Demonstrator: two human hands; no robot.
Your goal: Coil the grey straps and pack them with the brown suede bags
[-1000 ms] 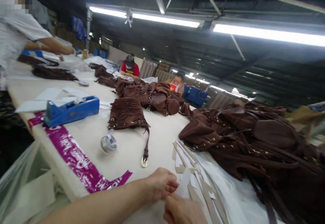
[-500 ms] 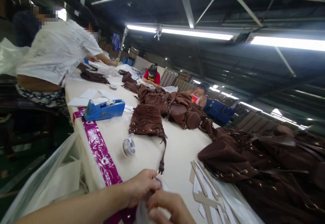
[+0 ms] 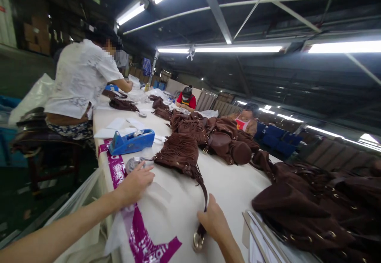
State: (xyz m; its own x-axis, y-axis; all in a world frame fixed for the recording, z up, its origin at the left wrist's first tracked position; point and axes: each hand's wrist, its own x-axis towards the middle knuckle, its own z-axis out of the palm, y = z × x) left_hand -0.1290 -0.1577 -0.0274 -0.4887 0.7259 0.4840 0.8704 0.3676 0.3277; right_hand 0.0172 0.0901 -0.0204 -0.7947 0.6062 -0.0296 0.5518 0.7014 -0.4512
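My left hand reaches over the table's left side, fingers stretched out, with its fingertips at a roll of clear tape; whether they touch it I cannot tell. My right hand is closed around the brown strap of a fringed brown bag, thumb across it. Below that hand, the strap's metal buckle lies over the white tabletop. The bag lies flat, its eyelets towards me. A blue tape dispenser stands just beyond the tape roll.
Brown bags are heaped along the right, with more in a row farther back. Paper and card strips lie near my right arm. Purple printed tape runs along the left table edge. Co-workers sit around the table, one in a white shirt.
My hands have parted from the strap's buckle end. The left went forward and left to the tape roll, which now lies farther left. The right moved up the strap. The view shifted left.
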